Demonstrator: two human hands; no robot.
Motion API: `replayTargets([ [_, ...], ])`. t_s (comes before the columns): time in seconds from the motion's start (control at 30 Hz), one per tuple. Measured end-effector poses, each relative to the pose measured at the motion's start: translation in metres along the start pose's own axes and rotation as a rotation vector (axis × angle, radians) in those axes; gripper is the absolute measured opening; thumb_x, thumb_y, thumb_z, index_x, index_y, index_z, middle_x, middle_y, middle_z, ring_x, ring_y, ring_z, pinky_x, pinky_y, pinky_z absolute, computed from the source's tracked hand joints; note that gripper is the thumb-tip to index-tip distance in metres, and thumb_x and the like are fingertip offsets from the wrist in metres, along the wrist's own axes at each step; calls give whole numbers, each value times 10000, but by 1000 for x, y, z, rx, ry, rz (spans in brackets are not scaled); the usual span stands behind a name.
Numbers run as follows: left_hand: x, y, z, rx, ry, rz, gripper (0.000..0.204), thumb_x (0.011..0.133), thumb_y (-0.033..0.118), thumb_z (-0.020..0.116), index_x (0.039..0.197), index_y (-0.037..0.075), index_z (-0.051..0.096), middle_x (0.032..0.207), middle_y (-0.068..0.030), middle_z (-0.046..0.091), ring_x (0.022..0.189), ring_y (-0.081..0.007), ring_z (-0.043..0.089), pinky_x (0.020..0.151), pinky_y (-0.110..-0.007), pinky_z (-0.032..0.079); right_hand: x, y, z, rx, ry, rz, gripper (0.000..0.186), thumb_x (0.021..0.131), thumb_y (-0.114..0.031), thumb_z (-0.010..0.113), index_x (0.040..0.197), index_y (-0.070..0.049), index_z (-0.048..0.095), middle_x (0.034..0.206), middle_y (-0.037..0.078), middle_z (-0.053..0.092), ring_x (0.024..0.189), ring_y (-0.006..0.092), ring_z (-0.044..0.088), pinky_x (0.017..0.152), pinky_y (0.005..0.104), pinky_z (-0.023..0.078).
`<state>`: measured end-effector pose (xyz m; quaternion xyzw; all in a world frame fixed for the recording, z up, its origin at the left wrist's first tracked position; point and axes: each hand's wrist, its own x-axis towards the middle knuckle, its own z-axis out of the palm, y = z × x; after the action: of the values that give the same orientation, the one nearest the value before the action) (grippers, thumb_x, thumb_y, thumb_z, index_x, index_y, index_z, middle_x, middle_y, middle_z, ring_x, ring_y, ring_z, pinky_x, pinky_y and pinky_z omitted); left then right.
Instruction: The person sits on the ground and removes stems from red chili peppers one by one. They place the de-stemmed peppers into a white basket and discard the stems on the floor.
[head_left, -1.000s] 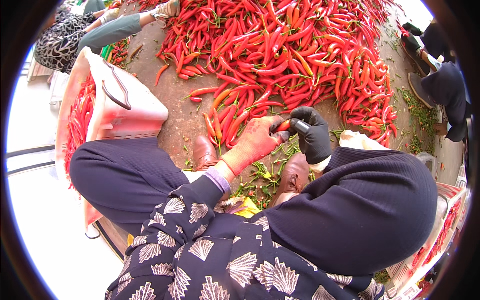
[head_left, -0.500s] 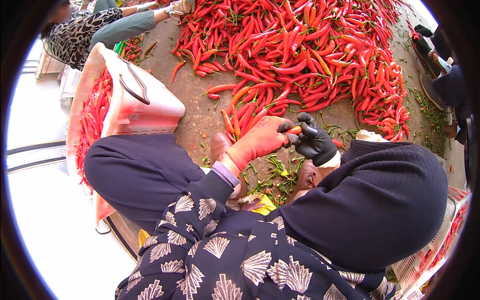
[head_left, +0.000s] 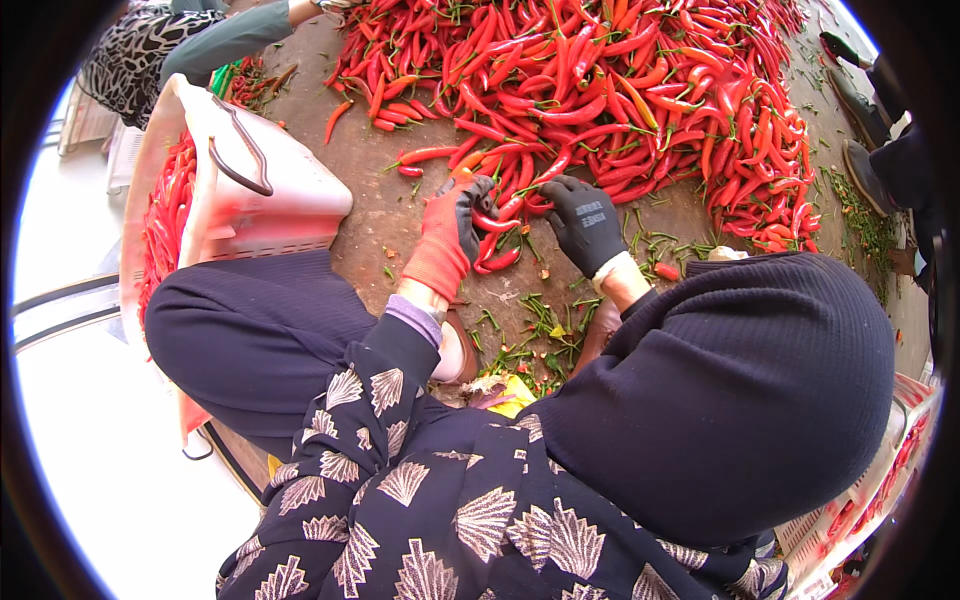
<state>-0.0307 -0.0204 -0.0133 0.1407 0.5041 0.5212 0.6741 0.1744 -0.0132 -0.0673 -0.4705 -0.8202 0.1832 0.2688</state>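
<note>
Both my hands are gloved and reach to the near edge of a big heap of red chili peppers (head_left: 590,90). My left hand (head_left: 447,235), in a red glove with black fingers, is closed at the edge of a few chili peppers (head_left: 497,222). One of them seems to come out from under its fingers, which partly hide it. To its right, my right hand (head_left: 582,222), in a black glove, has its fingers stretched forward and slightly bent, their tips on the chilies; nothing shows in its grip. Green stems (head_left: 545,325) litter the ground between my feet.
A pale, red-stained crate (head_left: 290,200) of chilies stands at my left, its handle facing the heap. Another crate (head_left: 840,510) with chilies is at my lower right. One person (head_left: 140,60) works at the far left; another person's dark shoe (head_left: 868,178) shows at the right.
My hands, which met over a small orange-red chili, have parted and moved forward to the heap. That chili no longer shows between them. The far-left person has shifted toward the upper left.
</note>
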Motion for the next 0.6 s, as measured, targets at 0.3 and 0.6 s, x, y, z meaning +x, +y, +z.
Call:
replayTargets([
  [0.3,-7,-11,16,256,17,66,216,870,-12,567,1076,-19,630,901,-78,677,660,-122,605,594,-253,480,20,15,-6,-228,-173,-33,104,802,-108,587,892,-127,637,880,103,636,827,307,649,703,403,510],
  [0.6,-20,-56,46,966,-232,221,260,784,98,640,1040,50,634,898,-140,668,844,-292,648,749,-378,497,-2,-12,-32,1155,143,500,212,817,11,666,1008,-73,626,827,36,630,746,122,613,708,269,512],
])
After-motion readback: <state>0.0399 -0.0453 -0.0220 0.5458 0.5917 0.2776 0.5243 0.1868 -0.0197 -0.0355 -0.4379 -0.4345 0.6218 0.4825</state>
